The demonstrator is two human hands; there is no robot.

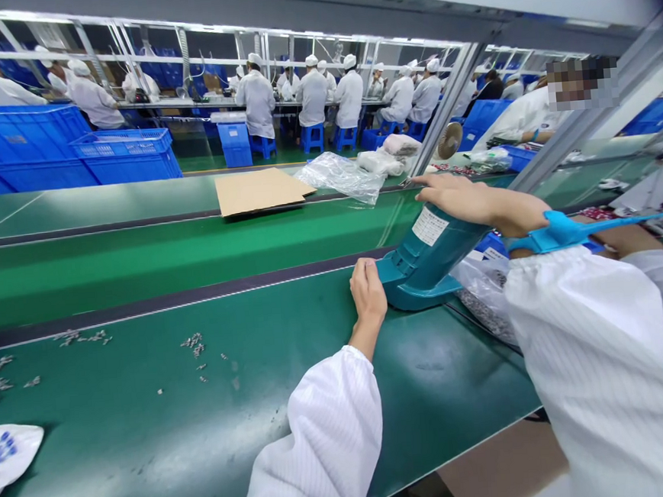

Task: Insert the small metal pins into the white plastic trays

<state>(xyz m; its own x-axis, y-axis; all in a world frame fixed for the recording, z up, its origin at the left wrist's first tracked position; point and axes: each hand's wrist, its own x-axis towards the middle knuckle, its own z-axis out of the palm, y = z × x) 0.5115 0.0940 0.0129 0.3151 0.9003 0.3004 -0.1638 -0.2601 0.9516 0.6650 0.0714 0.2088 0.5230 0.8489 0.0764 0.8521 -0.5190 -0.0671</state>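
A teal device (pixel 424 256) with a white printed label leans over the green work surface; I cannot make out what kind it is. My left hand (pixel 368 291) grips the near left end of its base, fingers curled over the edge. Across its top lies my right hand (pixel 465 198), palm down, fingers stretched out to the left. A bright blue strap (pixel 554 232) with a cord circles my right wrist. Just right of the device sits a clear plastic bag (pixel 488 297) of small metal parts, partly hidden by my right sleeve.
Small metal pieces (pixel 193 342) lie scattered at left, near a white scoop-like item (pixel 9 454). Beyond the green belt (pixel 137 264) are flat cardboard (pixel 261 190) and clear plastic film (pixel 342 175). A metal post (pixel 447 109) rises behind the device. Co-workers sit farther back; one person is at right.
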